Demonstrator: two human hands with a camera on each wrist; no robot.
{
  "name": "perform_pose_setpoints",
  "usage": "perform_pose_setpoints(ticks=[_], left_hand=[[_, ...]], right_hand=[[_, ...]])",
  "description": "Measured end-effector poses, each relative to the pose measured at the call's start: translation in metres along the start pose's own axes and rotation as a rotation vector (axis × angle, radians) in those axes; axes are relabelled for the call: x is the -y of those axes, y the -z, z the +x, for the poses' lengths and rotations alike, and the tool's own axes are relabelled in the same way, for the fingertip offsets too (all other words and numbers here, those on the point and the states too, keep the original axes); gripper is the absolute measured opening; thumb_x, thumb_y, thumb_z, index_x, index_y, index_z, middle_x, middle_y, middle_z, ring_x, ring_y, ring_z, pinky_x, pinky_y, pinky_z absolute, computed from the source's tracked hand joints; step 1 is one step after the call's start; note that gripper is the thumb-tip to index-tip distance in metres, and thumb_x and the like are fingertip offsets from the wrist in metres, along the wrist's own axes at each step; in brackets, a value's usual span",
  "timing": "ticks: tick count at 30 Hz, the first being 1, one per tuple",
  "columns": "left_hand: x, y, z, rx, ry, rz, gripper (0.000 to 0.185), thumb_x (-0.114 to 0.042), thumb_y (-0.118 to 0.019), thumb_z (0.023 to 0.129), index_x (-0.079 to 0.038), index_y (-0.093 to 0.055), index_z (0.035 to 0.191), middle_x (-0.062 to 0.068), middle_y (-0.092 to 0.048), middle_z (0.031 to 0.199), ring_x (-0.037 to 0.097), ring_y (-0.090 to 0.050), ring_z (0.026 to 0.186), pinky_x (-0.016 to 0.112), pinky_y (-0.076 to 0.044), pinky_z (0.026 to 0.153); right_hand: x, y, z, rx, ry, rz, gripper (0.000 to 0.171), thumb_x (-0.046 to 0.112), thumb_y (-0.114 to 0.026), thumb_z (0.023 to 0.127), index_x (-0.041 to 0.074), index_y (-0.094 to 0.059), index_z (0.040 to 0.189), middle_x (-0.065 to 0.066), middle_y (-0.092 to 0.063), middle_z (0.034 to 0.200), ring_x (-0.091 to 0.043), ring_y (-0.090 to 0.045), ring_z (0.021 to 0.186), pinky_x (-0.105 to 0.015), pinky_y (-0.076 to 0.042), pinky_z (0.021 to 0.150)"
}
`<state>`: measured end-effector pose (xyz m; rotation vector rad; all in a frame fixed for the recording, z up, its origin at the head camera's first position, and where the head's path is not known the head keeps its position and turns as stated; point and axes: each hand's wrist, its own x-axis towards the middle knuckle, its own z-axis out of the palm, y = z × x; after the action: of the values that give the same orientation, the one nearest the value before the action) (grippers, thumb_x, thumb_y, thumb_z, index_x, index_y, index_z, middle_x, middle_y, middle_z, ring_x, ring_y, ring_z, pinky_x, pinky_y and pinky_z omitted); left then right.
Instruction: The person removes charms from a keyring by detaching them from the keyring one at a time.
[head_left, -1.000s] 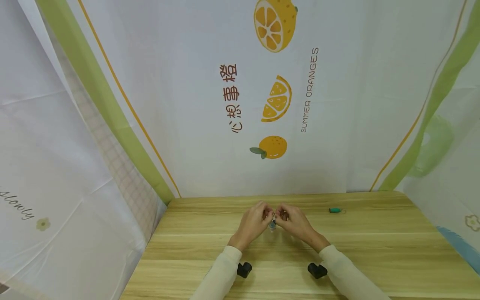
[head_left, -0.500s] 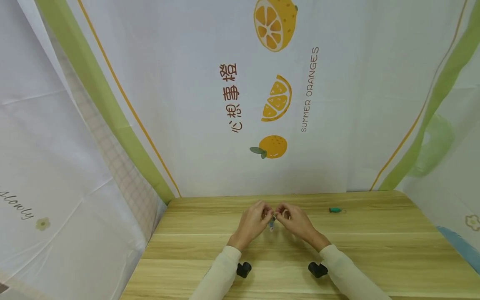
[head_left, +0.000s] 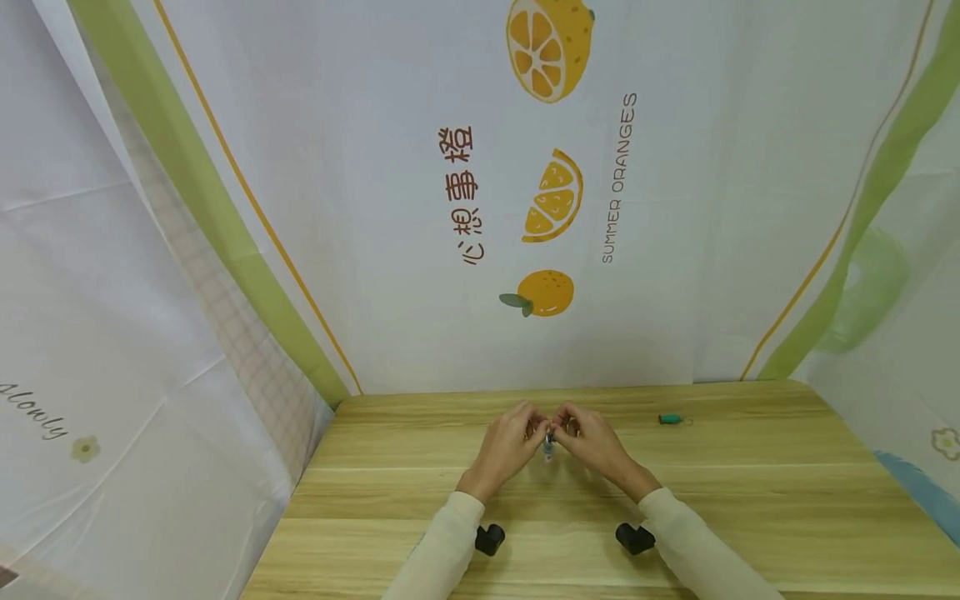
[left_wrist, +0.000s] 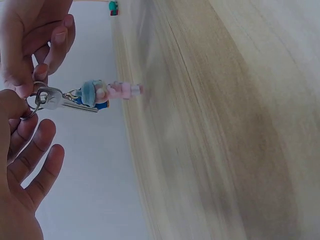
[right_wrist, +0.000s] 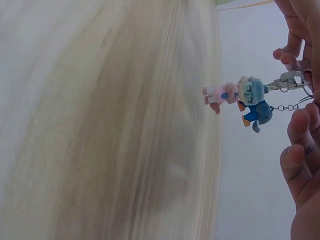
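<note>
Both hands remain together above the wooden table (head_left: 390, 500), over its far middle, and their position has shifted only slightly over the last second — the work is fine finger manipulation, not transport. The left hand (head_left: 510, 442) pinches the split ring (left_wrist: 34, 100) of the keychain (left_wrist: 87, 96) between thumb and fingers; the right hand (head_left: 592, 442) pinches the same ring from the other side. A key (left_wrist: 67, 102) and small figure charms (right_wrist: 245, 97) hang from the ring just above the table. A green item (head_left: 670, 419) lies on the table, well apart to the right of the keychain.
</note>
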<state>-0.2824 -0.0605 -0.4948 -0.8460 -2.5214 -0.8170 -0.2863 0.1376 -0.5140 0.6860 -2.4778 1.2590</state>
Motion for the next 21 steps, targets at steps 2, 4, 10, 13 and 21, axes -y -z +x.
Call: perform_pose_setpoints(ticks=[2, 4, 10, 13, 21], left_hand=[[-0.0002, 0.0, 0.0002, -0.001, 0.001, 0.0, 0.008, -0.018, -0.068, 0.106, -0.011, -0.072, 0.105, -0.001, -0.068, 0.093, 0.003, -0.059, 0.074, 0.013, -0.047, 0.063], [-0.0004, -0.0002, 0.0002, -0.004, 0.005, 0.006, 0.007, -0.018, -0.068, 0.106, -0.012, -0.072, 0.104, -0.002, -0.068, 0.093, 0.003, -0.059, 0.075, 0.014, -0.048, 0.064], [-0.0008, -0.0001, -0.0002, -0.03, 0.014, 0.038, 0.006, -0.018, -0.068, 0.106, -0.013, -0.071, 0.104, -0.002, -0.068, 0.092, 0.004, -0.062, 0.074, 0.013, -0.047, 0.062], [-0.0005, 0.0003, 0.0005, -0.039, 0.011, 0.041, 0.006, -0.018, -0.068, 0.106, -0.013, -0.071, 0.104, -0.003, -0.068, 0.091, 0.004, -0.061, 0.073, 0.013, -0.046, 0.061], [0.0015, 0.0012, 0.002, -0.029, 0.019, 0.027, 0.006, -0.017, -0.068, 0.106, -0.013, -0.071, 0.104, -0.003, -0.067, 0.09, 0.002, -0.057, 0.072, 0.013, -0.045, 0.061]], right_hand=[[-0.0009, -0.0005, 0.0, -0.004, 0.014, 0.006, 0.006, 0.011, -0.071, 0.101, 0.014, -0.068, 0.097, 0.006, -0.065, 0.084, -0.003, -0.051, 0.065, -0.022, -0.043, 0.057], [-0.0021, -0.0011, -0.0004, -0.008, 0.026, 0.018, 0.008, 0.008, -0.071, 0.1, 0.014, -0.067, 0.096, 0.007, -0.065, 0.083, -0.003, -0.051, 0.066, -0.022, -0.044, 0.058], [-0.0021, -0.0007, -0.0012, -0.007, 0.039, 0.052, 0.011, 0.008, -0.071, 0.1, 0.016, -0.065, 0.095, 0.009, -0.062, 0.082, -0.002, -0.051, 0.067, -0.023, -0.045, 0.06], [-0.0013, 0.0006, -0.0013, -0.006, 0.036, 0.056, 0.011, 0.01, -0.071, 0.101, 0.016, -0.065, 0.095, 0.008, -0.062, 0.083, -0.003, -0.051, 0.067, -0.023, -0.045, 0.06], [-0.0025, 0.0033, -0.0007, -0.018, -0.02, 0.022, 0.005, 0.012, -0.068, 0.104, 0.014, -0.068, 0.1, 0.004, -0.066, 0.091, -0.001, -0.051, 0.066, -0.024, -0.046, 0.06]])
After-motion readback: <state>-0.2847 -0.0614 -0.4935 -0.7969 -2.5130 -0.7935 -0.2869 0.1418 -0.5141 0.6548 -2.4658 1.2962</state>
